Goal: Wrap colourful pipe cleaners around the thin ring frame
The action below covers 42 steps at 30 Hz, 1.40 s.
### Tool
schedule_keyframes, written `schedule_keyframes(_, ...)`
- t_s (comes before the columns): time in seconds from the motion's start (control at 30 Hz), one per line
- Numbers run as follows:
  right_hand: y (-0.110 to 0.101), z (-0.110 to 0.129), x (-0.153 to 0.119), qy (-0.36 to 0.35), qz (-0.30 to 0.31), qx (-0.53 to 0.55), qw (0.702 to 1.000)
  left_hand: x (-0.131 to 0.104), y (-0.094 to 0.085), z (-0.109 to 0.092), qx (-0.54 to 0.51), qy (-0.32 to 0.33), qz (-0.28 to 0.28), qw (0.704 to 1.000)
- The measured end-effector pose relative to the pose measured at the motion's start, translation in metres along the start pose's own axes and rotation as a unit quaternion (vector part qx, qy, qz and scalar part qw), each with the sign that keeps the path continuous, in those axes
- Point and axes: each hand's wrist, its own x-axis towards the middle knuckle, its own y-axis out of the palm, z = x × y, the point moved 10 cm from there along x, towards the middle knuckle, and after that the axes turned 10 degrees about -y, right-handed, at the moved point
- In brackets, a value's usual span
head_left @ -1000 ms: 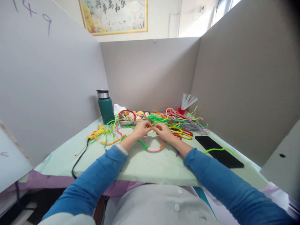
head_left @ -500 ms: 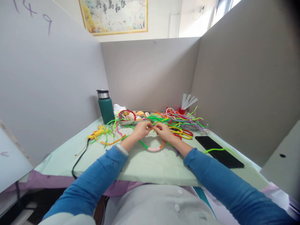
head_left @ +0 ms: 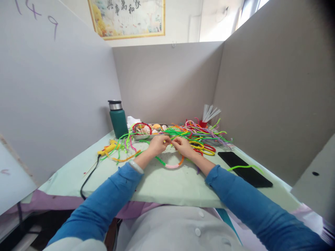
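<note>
Pale green tablecloth point(head_left: 180, 186), messy pipe cleaners point(head_left: 200, 134) at the back, left hand point(head_left: 157, 144) and right hand point(head_left: 183, 146) both pinching an orange bit point(head_left: 171, 141) between fingertips.

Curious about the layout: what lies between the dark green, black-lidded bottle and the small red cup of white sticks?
In the head view: crumpled white tissue, a shallow metal tray of shells, and part of a tangled heap of coloured fuzzy strands.

cylindrical bottle point(head_left: 118, 122) left of shallow metal tray point(head_left: 148, 136), fuzzy-stem pile point(head_left: 199, 134) right, perhaps touching, curved fuzzy strand point(head_left: 172, 166) before them, on cloth-covered counter point(head_left: 170, 190)
</note>
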Motion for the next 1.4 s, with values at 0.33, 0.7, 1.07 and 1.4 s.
schedule_keyframes(0.33, 0.000, -0.002, 0.000, 0.004, 0.000, -0.002, 1.000, 0.000, 0.000, 0.000, -0.004, -0.007, 0.006, 1.000)
schedule_keyframes(0.7, 0.000, -0.001, 0.000, 0.002, 0.002, -0.004, 1.000, -0.001, 0.000, -0.001, 0.000, -0.012, 0.011, 1.000)
schedule_keyframes(1.07, 0.002, -0.004, 0.000, 0.002, 0.006, -0.005, 1.000, 0.001, 0.000, -0.005, 0.057, 0.043, -0.012, 0.997)
schedule_keyframes(1.4, 0.005, -0.006, -0.001, -0.002, 0.014, -0.005, 1.000, 0.000, 0.001, -0.009, 0.063, 0.069, -0.017, 0.995)
